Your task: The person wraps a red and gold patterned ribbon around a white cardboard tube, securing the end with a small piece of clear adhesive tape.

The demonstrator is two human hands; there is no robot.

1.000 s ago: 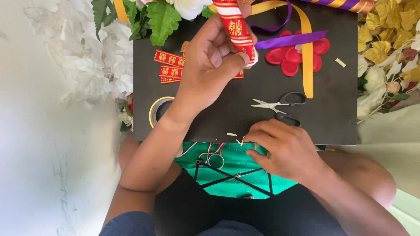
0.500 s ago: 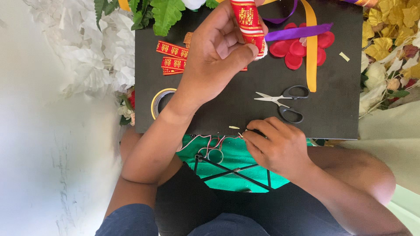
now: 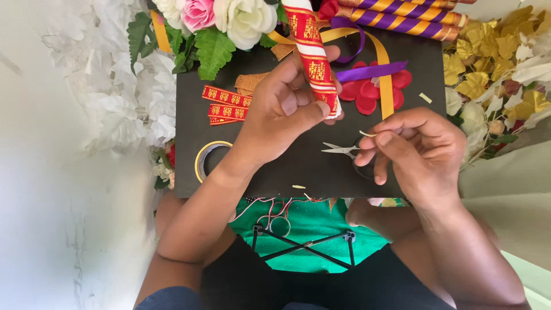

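The left hand has its grip clamped on a red-and-white ribbon-wrapped stick, held above the black board. The right hand pinches a small pale scrap just above the scissors. Red ribbon pieces and a tape roll lie to the left.

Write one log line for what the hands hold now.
left hand: grips red-and-white stick | right hand: pinches small strip | scissors: on board

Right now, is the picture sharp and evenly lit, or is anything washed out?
Head view: the left hand and right hand look sharp over the black board; soft, even light; the white flowers at left are washed out.
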